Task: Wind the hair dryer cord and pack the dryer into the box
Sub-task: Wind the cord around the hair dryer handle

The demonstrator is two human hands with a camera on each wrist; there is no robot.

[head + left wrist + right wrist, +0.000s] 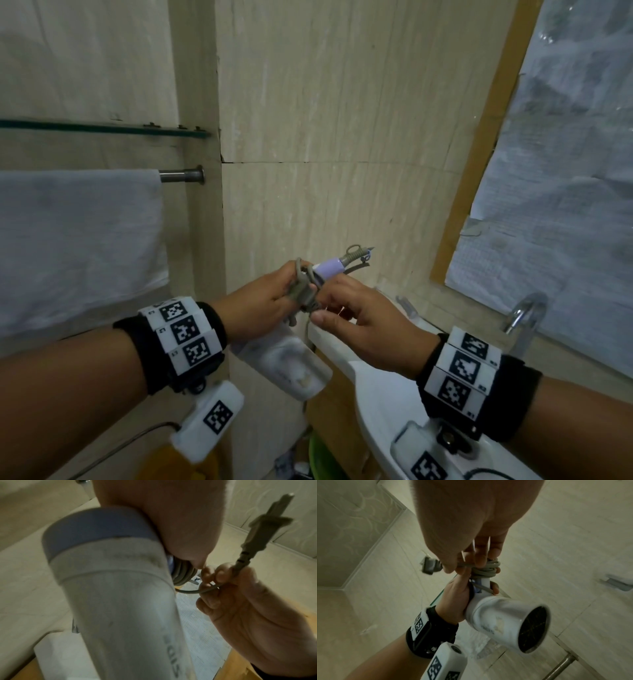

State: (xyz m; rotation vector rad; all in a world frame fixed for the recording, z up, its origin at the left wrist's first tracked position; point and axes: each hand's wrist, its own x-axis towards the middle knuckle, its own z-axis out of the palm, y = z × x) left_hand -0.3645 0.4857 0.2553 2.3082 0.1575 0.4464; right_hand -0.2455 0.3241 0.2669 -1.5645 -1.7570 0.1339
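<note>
Two bare hands meet at chest height in front of a beige tiled wall [342, 137], and we hold between them the white plastic hair dryer with a lilac band [501, 616]. Our left hand [260, 308] wraps its fingers around the dryer's handle, so its grip is closed on the handle; the barrel hangs below the hand with its dark grilled mouth turned down and away. Several turns of the grey rubber cord [488, 569] lie wound around the handle just above the left-hand fingers. Our right hand [359, 329] pinches the free end of this cord between thumb and fingertips, its grip closed on the cord close to the grey two-pin plug [264, 534], which sticks out past the fingers. We hold the dryer in the air, above the edge of a white ceramic basin [376, 394] with a chrome tap [524, 311] at the right. A pale grey towel [78, 246] hangs on a metal rail [181, 175] at the left, below a glass shelf [102, 129].
</note>
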